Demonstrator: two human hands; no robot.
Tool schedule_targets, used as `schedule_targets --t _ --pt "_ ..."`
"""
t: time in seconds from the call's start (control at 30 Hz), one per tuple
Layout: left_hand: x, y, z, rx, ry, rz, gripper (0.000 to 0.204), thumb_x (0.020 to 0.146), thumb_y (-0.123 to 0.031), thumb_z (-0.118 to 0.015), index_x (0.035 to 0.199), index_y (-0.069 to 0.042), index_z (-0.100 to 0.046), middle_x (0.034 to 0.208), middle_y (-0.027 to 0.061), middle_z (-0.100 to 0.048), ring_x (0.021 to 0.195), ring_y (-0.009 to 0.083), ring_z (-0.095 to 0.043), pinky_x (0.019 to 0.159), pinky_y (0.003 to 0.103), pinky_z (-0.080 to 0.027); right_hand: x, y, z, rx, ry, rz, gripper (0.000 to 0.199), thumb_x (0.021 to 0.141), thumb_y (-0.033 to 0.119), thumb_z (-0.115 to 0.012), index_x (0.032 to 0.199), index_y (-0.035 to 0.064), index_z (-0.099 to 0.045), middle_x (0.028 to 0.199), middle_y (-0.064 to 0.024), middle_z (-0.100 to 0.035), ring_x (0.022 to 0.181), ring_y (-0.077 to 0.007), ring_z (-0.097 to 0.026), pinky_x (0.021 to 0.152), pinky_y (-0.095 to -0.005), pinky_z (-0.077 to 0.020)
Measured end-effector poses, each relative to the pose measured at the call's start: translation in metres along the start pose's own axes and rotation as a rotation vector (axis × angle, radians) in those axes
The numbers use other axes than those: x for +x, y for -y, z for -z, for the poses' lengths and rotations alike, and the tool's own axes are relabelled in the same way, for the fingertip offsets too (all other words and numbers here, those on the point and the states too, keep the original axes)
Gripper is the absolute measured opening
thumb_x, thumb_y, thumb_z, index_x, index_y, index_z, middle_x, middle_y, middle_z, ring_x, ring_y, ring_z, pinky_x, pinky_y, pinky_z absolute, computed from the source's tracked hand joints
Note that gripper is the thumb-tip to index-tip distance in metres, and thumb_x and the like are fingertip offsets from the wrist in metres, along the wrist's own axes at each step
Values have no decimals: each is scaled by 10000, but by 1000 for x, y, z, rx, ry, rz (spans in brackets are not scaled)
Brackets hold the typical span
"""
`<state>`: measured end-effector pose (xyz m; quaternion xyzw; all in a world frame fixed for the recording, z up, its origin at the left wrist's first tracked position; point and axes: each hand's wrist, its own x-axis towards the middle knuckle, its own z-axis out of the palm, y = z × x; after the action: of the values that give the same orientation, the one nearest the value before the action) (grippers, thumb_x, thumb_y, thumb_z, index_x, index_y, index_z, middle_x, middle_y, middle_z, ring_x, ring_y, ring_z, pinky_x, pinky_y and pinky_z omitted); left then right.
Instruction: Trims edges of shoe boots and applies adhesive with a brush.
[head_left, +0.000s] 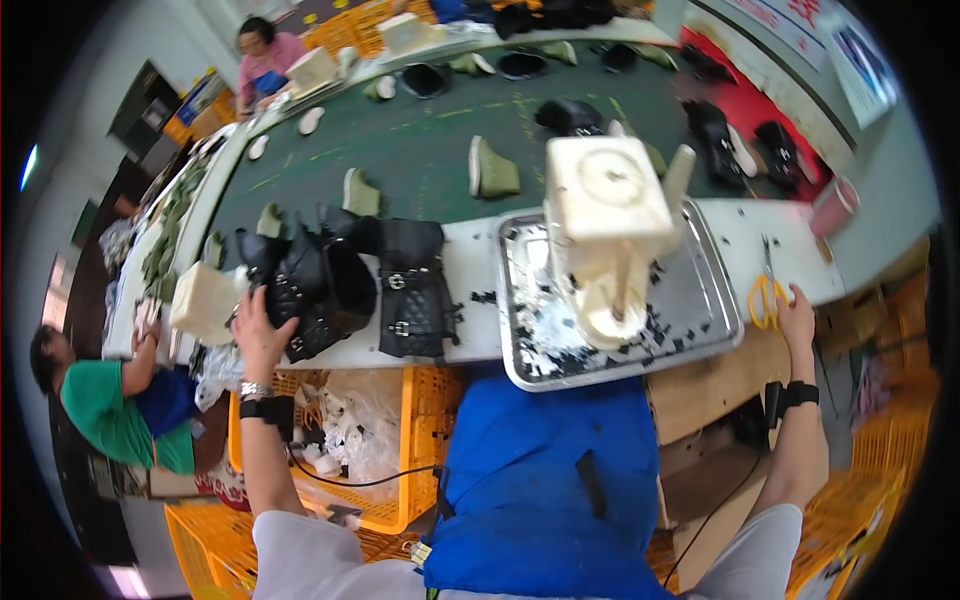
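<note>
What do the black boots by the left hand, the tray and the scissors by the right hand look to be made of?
Black boots: likely leather or a synthetic look-alike, with a soft sheen, quilted panels and metal-looking buckles. Tray: metal, probably steel or aluminium, with a dull silver shine and a rolled rim. Scissors: yellow handles that look like plastic; the blades are too small to judge. The left hand touches the boots; the right hand rests beside the scissors.

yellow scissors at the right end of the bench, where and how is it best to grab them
Probably by the yellow loop handles, which lie at the near edge of the white bench, right beside the right hand. The blades point away toward the conveyor, so coming from the near side, fingers into the loops, keeps clear of the tips. The left hand rests on a black boot.
</note>
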<state>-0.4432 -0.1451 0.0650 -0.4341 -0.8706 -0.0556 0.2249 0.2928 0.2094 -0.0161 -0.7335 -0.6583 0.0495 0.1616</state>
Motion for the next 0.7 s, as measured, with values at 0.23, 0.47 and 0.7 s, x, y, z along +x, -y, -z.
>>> schedule_targets --t 0.23,0.47,0.7 --pt "41 56 -2 -182 251 -21 729 736 -378 -664 1293 -28 -350 1189 226 -500 1103 348 -484 911 384 -383 -114 -96 15 409 -264 -121 333 812 194 -586 1104 36 -560 790 -74 -593 706 -156 -586 665 -268 -463" --pt "80 -34 52 -223 108 -82 533 835 -218 -589 1274 5 -383 1204 170 -507 1098 266 -491 923 327 -372 -247 -187 -28 429 -65 -437 274 779 178 -592 987 -1 -606 834 -92 -636 757 -153 -582 710 -288 -472" --pt "-54 -245 70 -878 712 -494 109 824 10 -503 913 32 -563 873 49 -570 792 115 -523 730 230 -423 -248 -177 -89 72 328 -603 218 746 212 -527 867 96 -666 891 -152 -636 862 -315 -606 768 -391 -487"
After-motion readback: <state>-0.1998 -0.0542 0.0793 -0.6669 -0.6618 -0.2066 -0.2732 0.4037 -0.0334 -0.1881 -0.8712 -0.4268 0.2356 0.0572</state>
